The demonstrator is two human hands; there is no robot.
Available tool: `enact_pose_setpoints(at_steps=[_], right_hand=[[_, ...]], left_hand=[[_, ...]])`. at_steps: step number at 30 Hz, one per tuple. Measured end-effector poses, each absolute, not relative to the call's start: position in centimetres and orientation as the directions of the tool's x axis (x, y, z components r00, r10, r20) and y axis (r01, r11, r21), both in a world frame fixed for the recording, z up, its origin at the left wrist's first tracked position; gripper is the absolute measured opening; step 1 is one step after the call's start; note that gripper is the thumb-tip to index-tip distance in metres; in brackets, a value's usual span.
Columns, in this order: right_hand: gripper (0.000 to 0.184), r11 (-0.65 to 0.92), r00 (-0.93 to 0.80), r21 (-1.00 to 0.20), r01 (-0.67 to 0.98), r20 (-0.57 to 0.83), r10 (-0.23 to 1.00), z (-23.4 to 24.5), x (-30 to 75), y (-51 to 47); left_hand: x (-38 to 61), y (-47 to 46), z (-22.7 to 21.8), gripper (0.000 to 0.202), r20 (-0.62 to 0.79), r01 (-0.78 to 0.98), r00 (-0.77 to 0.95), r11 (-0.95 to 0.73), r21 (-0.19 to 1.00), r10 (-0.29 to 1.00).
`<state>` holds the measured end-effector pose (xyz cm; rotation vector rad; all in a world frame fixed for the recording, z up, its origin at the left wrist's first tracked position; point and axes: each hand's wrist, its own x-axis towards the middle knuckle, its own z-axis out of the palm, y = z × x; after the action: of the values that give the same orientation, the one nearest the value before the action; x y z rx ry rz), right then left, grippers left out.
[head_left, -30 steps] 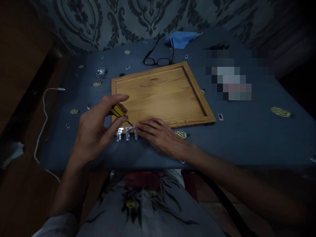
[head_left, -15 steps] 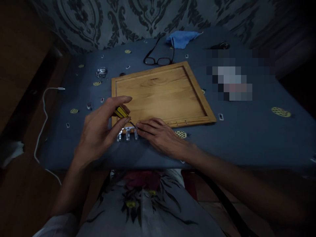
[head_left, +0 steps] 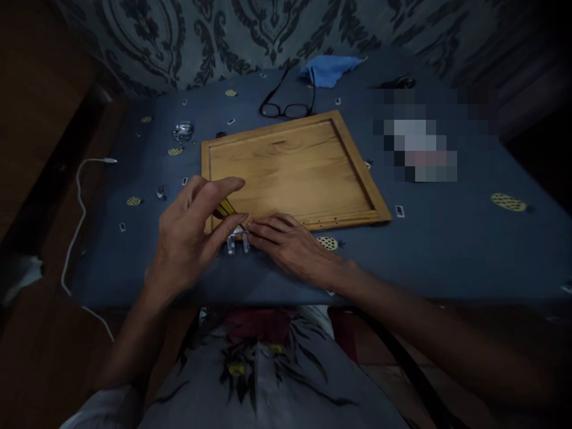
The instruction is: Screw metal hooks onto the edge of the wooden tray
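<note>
My left hand is closed around the yellow and black handle of a screwdriver. The screwdriver slants down to the right, its tip by the metal hook piece at the near edge of a framed wooden board. Beside that tip, my right hand rests on the board's near edge with its fingers stretched out side by side; its thumb is hidden. Two metal hooks show below the edge, and my left hand covers the left end of the piece. Any screw under the tip is too small to make out.
Loose metal hardware and a small metal piece lie left of the board on the blue cloth. Behind it are glasses and a blue cloth piece. A white cable hangs off the left side.
My left hand has shifted slightly right and turned around the screwdriver, now covering the leftmost hook and more of the handle. My right hand and the board have stayed in place.
</note>
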<state>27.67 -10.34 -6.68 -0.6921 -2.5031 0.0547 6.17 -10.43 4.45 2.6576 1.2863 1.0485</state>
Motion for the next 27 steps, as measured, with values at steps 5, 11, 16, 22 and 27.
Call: enact_pose_setpoints(at_steps=[5,11,16,22,27], right_hand=[[0.039,0.875,-0.727,-0.175,0.452,0.496,0.475,-6.6,27.8,-10.4],[0.045,0.875,-0.721,-0.201,0.44,0.501,0.478,-6.8,27.7,-10.2],[0.044,0.873,-0.734,-0.191,0.449,0.478,0.482,-6.8,27.8,-10.2],[0.04,0.874,-0.738,-0.186,0.448,0.475,0.479,-6.7,27.8,-10.2],[0.046,0.874,-0.735,-0.232,0.427,0.474,0.485,-6.7,27.9,-10.2]], left_hand=[[5.8,-10.2,4.6,0.035,0.513,0.664,0.466,-0.668,0.336,0.721],[4.9,-9.5,4.9,0.037,0.429,0.588,0.528,-0.681,0.437,0.732],[4.8,-9.6,4.6,0.039,0.408,0.566,0.537,-0.675,0.474,0.738],[4.5,-10.6,4.7,0.041,0.497,0.583,0.356,-0.603,0.544,0.792],[4.1,-10.9,4.7,0.04,0.461,0.631,0.39,-0.596,0.496,0.797]])
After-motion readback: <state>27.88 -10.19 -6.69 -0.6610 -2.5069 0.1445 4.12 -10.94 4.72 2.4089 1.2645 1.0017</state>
